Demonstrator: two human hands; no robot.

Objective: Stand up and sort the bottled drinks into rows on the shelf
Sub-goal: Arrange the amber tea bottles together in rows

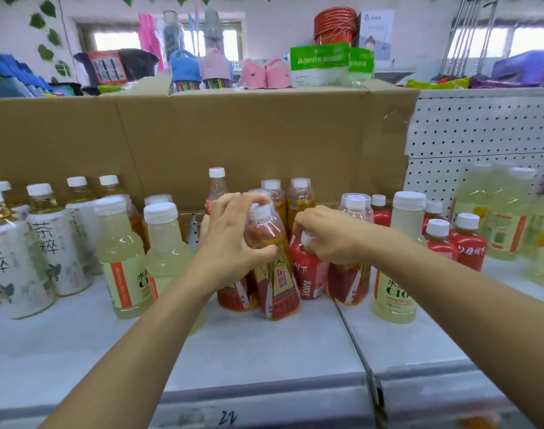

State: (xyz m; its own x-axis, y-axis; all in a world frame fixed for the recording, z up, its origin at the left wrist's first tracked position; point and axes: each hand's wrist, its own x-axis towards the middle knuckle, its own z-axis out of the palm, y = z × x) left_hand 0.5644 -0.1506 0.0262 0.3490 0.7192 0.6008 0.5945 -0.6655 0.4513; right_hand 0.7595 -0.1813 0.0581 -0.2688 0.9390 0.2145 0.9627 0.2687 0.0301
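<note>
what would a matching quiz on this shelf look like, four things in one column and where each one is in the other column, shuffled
Things
1. white-label tea bottle
2. red juice bottle
3. amber bottle with gold label
4. cardboard sheet

Places
a. gripped near its cap by the left hand
b. held at its top by the right hand
c. far left of the shelf
d. upright behind the bottles

Pairs: 1-c, 2-b, 3-a, 4-d
</note>
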